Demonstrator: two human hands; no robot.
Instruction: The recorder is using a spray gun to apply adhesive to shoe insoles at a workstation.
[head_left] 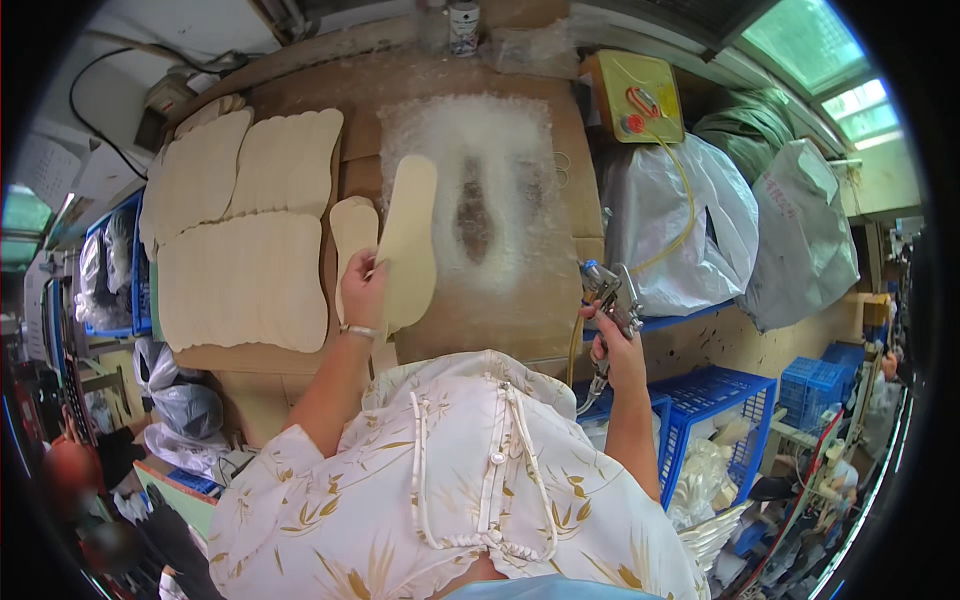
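The left hand (363, 292) pinches a flat, cream, sole-shaped piece (412, 240) by its left edge (probably to keep its face clear) above the brown cardboard-covered bench (485, 322), while the right hand (620, 352) wraps round a silver metal spray gun (615, 297).

Fisheye view looked down from wearer's head, facing surface (475, 325) ahead; left hand (362, 292) and right hand (619, 350) showed close, near mid-frame.

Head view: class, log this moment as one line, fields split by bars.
Left hand: holds beige sole-shaped piece | Right hand: grips spray gun | Worktop: overlapping beige pieces at left, whitish patch mid-table
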